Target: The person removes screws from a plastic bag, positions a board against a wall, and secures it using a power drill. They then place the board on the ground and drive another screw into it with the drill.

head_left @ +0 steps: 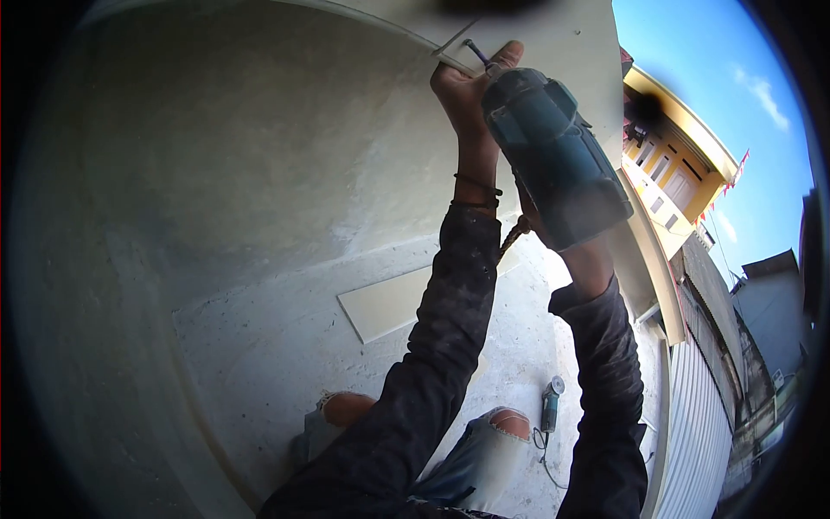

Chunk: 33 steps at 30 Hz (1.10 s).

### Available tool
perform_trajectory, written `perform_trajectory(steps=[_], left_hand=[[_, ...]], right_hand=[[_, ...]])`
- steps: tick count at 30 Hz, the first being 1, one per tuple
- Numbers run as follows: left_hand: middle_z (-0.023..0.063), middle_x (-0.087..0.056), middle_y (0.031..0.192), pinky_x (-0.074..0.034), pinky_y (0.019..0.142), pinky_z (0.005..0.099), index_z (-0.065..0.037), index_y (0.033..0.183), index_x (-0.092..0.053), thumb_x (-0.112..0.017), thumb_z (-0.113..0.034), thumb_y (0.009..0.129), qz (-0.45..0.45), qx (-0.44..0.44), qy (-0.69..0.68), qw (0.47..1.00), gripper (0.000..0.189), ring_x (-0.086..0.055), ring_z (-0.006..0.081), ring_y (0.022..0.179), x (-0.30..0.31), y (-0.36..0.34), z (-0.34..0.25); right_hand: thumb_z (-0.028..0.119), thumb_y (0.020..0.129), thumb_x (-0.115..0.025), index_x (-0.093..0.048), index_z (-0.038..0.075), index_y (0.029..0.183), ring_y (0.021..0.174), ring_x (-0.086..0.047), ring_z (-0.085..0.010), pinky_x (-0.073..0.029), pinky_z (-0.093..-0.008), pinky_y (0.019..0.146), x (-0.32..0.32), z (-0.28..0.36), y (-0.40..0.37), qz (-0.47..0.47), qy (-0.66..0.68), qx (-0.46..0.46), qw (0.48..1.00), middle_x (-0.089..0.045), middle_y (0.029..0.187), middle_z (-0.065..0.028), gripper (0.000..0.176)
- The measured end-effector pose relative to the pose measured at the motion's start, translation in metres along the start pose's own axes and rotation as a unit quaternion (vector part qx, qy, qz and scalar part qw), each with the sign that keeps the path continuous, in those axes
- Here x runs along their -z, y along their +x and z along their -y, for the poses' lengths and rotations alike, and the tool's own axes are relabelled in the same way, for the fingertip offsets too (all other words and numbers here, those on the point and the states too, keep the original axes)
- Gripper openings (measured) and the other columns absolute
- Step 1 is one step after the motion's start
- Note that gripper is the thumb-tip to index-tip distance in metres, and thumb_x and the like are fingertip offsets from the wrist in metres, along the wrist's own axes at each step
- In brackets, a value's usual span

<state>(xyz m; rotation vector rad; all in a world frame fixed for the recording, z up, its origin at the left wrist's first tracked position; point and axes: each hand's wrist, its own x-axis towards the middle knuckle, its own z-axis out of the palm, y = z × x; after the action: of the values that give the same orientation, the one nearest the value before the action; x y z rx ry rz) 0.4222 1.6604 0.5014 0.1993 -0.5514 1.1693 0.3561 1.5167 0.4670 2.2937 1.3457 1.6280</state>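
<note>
My right hand grips the handle of a dark teal power drill, raised high in front of me. The drill's body hides most of that hand's fingers. Ahead of its nose, a thin dark bit points up toward a white panel. My left hand is close by the bit, closed around the end of a pale narrow strip that runs along the panel's edge. Its thumb sticks up beside the drill's nose.
Below lies a pale board on the dusty floor. An angle grinder with its cord rests near my right knee. A grey plastered wall stands at left. Beyond the right edge are corrugated roofing and a yellow house.
</note>
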Motion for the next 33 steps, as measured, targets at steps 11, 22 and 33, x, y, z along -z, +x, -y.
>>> perform_trajectory(steps=[11, 22, 33], left_hand=[[-0.0024, -0.060, 0.070, -0.043, 0.057, 0.0258, -0.005, 0.077, -0.063, -0.083, -0.007, 0.076, 0.082, 0.017, 0.064, 0.994, 0.020, -0.053, 0.0085, 0.060, 0.019, -0.020, -0.019], [-0.0001, -0.061, 0.090, -0.044, 0.077, 0.0296, -0.005, 0.097, -0.061, -0.079, -0.007, 0.079, 0.105, 0.144, 0.143, 0.974, 0.025, -0.055, 0.0105, 0.082, 0.046, -0.032, -0.036], [0.0012, -0.059, 0.114, -0.037, 0.102, 0.0357, -0.009, 0.120, -0.057, -0.072, -0.006, 0.085, 0.095, 0.133, 0.169, 0.972, 0.039, -0.051, 0.0129, 0.110, 0.043, 0.010, -0.029]], right_hand=[[0.016, 0.073, -0.077, -0.065, 0.005, 0.114, 0.093, -0.063, -0.0317, -0.049, -0.0409, 0.082, -0.017, 0.032, -0.012, -0.036, 0.110, -0.048, 0.992, -0.066, 0.105, -0.0138, 0.044], [0.017, 0.079, -0.073, -0.064, 0.004, 0.111, 0.080, -0.066, -0.0291, -0.051, -0.0373, 0.072, -0.047, 0.066, -0.031, -0.026, 0.449, -0.296, 0.843, -0.068, 0.093, -0.0131, 0.035], [0.014, 0.080, -0.074, -0.063, 0.002, 0.111, 0.070, -0.069, -0.0182, -0.052, -0.0263, 0.061, -0.036, 0.085, -0.010, 0.040, 0.679, -0.445, 0.583, -0.069, 0.081, -0.0086, 0.035]])
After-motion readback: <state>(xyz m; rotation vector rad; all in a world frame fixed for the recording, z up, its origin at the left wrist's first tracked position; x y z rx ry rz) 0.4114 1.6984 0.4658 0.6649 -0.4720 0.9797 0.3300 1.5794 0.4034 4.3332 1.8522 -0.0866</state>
